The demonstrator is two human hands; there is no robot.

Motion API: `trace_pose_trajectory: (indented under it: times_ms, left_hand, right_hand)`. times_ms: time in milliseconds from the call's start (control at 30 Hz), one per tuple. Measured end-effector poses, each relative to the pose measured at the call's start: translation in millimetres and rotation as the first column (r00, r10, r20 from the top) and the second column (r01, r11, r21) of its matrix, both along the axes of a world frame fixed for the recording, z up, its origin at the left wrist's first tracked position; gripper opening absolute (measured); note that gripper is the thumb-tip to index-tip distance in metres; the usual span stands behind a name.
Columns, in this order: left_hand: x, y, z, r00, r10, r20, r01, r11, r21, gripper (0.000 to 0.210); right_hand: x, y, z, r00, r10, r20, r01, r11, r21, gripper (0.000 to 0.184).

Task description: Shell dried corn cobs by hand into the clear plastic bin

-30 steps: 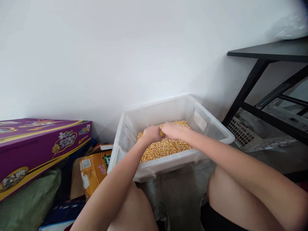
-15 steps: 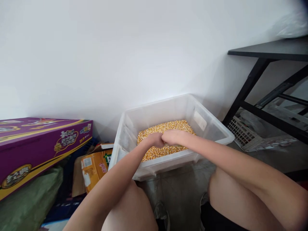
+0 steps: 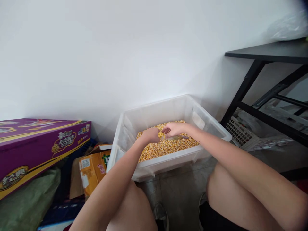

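Note:
In the head view, a translucent white plastic bin [image 3: 176,158] holds a bed of loose yellow corn kernels [image 3: 158,150]. My left hand [image 3: 152,134] reaches into it, closed around a corn cob [image 3: 161,135] whose kernel-covered end shows past the fingers. Just to the right, my right hand [image 3: 175,129] is bent over with curled fingertips close to the cob. Beneath its palm runs a pale, long thing [image 3: 176,137] that I cannot make out; it seems to be in the hand's grasp.
On the left sits a purple printed carton [image 3: 45,138], with an orange box [image 3: 92,170] and a green sack [image 3: 31,195] by it. A black table [image 3: 267,53] stands at the right, a white basket [image 3: 240,134] under it. Behind the bin rises a white wall [image 3: 134,54].
My hands, pressed together before, have drawn apart slightly and risen, so the cob end now shows between them. The right hand's fingers have loosened. The view has shifted a little.

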State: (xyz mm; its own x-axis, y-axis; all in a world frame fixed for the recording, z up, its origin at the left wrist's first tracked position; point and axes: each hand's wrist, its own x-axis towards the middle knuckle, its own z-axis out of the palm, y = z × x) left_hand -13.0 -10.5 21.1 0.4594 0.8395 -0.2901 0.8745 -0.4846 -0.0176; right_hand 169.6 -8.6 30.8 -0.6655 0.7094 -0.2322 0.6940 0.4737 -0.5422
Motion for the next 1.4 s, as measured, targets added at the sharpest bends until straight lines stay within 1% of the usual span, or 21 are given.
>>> trace_pose_trajectory:
  times_ms: [33,67,133,200,233,300,367,467,600,700,800,833,900,933,1000,1067,1133,1200,1233,1300,1400]
  left_hand:
    - [-2,1,0.8,1.0,0.009,0.029,-0.009,1.0,-0.006,0.039]
    - [-3,2,1.5,0.998,0.032,0.058,-0.03,0.999,-0.039,0.04]
    - [-6,3,2.4,0.987,0.121,0.109,-0.099,0.977,-0.188,0.044]
    - [-9,5,2.6,0.965,0.224,0.138,-0.162,0.919,-0.36,0.047]
    - [-10,5,2.3,0.953,0.262,0.15,-0.178,0.889,-0.422,0.047]
    - [-12,7,0.6,0.933,0.309,0.187,-0.186,0.855,-0.484,0.046]
    - [-12,8,-2.4,0.916,0.338,0.216,-0.195,0.845,-0.498,0.043]
    - [-11,9,-8.7,0.902,0.355,0.246,-0.21,0.858,-0.469,0.039]
    - [-8,12,-15.2,0.888,0.37,0.272,-0.24,0.879,-0.411,0.04]
    - [-7,13,-15.2,0.904,0.361,0.227,-0.256,0.885,-0.39,0.04]
    - [-3,10,-11.9,0.942,0.299,0.152,-0.226,0.901,-0.371,0.04]
    - [-1,8,-10.6,0.956,0.262,0.128,-0.206,0.918,-0.338,0.039]
    - [2,4,-8.6,0.982,0.163,0.096,-0.139,0.966,-0.218,0.037]
    - [3,3,-7.9,0.99,0.107,0.088,-0.094,0.985,-0.146,0.038]
    - [3,1,-7.0,0.997,0.028,0.073,-0.026,0.999,-0.029,0.045]
    - [2,0,-6.2,0.998,0.008,0.061,-0.009,1.0,0.018,0.05]
    - [0,0,-5.2,0.998,0.014,0.064,-0.017,0.999,0.044,0.047]
    - [-2,1,-3.8,0.996,0.009,0.087,-0.013,0.999,0.048,0.039]
    - [-3,1,-3.1,0.995,0.006,0.101,-0.01,0.999,0.039,0.036]
    - [-4,1,-1.6,0.992,0.005,0.128,-0.007,1.0,0.015,0.032]
    - [-5,2,-1.0,0.984,0.004,0.176,-0.008,1.0,0.021,0.031]
  right_hand:
    - [-1,-3,1.4,1.0,0.003,0.016,-0.004,1.0,0.03,0.045]
    - [-4,-6,2.5,0.999,0.011,0.054,-0.015,0.997,0.077,0.043]
    - [-11,-12,4.1,0.988,0.03,0.154,-0.06,0.979,0.193,0.04]
    - [-17,-18,4.7,0.972,0.049,0.23,-0.112,0.957,0.269,0.041]
    - [-20,-20,4.9,0.967,0.057,0.25,-0.131,0.948,0.29,0.042]
    - [-23,-23,5.5,0.96,0.056,0.274,-0.144,0.939,0.311,0.043]
    - [-23,-25,7.3,0.957,0.026,0.29,-0.123,0.939,0.322,0.041]
    - [-21,-26,11.7,0.962,-0.037,0.271,-0.06,0.938,0.342,0.039]
    - [-18,-24,13.6,0.971,-0.099,0.218,0.015,0.935,0.355,0.039]
    - [-17,-16,6.8,0.977,-0.135,0.168,0.088,0.962,0.258,0.04]
    - [-15,-4,-5.0,0.982,-0.145,0.122,0.138,0.988,0.065,0.037]
    - [-14,1,-8.8,0.983,-0.143,0.113,0.142,0.99,0.017,0.034]
    - [-11,8,-14.7,0.987,-0.139,0.085,0.142,0.99,-0.024,0.029]
    - [-9,11,-16.5,0.989,-0.137,0.056,0.138,0.99,-0.023,0.032]
    - [-6,13,-17.2,0.991,-0.131,-0.023,0.13,0.991,-0.037,0.044]
    - [-3,11,-15.3,0.987,-0.125,-0.097,0.119,0.991,-0.066,0.045]
    - [-4,5,-12.5,0.987,-0.122,-0.106,0.114,0.99,-0.081,0.043]
    - [-8,-2,-9.7,0.993,-0.108,-0.049,0.104,0.992,-0.077,0.048]
    - [-11,-6,-8.2,0.996,-0.09,-0.009,0.089,0.994,-0.056,0.051]
    - [-16,-12,-4.9,0.997,-0.057,0.06,0.054,0.998,0.042,0.053]
    - [-20,-18,1.0,0.992,-0.068,0.111,0.04,0.972,0.23,0.054]
